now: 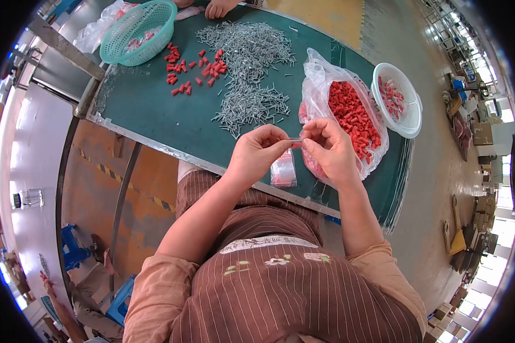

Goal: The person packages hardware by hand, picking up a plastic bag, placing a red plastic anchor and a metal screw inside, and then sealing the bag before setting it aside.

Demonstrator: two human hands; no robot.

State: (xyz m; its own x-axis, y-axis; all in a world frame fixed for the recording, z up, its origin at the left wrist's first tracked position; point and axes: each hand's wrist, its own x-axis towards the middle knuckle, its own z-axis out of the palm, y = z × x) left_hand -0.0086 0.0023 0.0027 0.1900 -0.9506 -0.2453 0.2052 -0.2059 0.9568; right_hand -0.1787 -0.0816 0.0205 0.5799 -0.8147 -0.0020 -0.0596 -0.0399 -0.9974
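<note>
My left hand (258,153) and my right hand (328,150) meet above the table's front edge. Each pinches an end of a small clear plastic piece (295,142), perhaps a little bag; its contents are too small to make out. Just below them a stack of clear bags (283,170) lies at the table edge. Beyond my left hand spreads a pile of grey metal pins (252,106). Beside my right hand an open plastic bag (317,74) holds many red caps (352,114). Several loose red caps (212,70) lie left of the pins.
A green basket (111,48) with small packets stands at the back left, and a white basket (415,111) with red-filled packets at the right. Another person's hand (217,8) rests at the table's (149,108) far edge. More people sit at the lower left by blue stools (72,248).
</note>
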